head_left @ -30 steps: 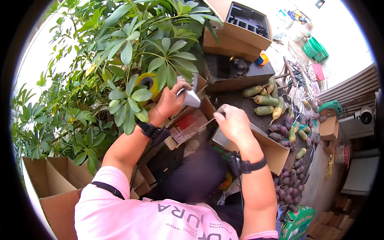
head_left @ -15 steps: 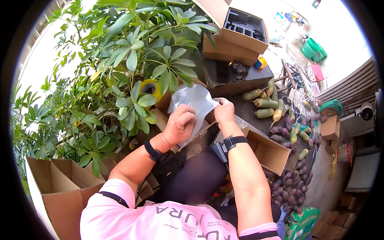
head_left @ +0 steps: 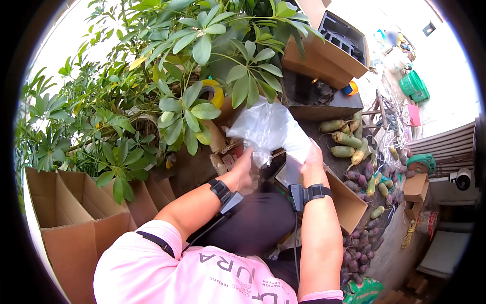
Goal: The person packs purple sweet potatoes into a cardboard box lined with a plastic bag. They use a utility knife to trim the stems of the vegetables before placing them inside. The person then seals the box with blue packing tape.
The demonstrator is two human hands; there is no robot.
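Both of my hands hold a clear plastic bag [head_left: 268,129] in front of me. My left hand [head_left: 244,169] grips its lower left part and my right hand [head_left: 310,158] holds its right side, so the bag is spread wide between them. Each wrist carries a black band. Under the bag sits an open cardboard box [head_left: 349,205] on my lap side. Just past the bag, green and purple tubers [head_left: 344,139] lie on a dark surface.
A leafy green plant [head_left: 167,86] fills the left and top. A yellow tape roll [head_left: 215,93] hangs among the leaves. Open cardboard boxes stand at the lower left [head_left: 71,223] and the top right [head_left: 329,48]. More tubers [head_left: 367,233] are piled at the right.
My hands came together on the bag, lowered toward me, and the bag has been spread out much wider than before.
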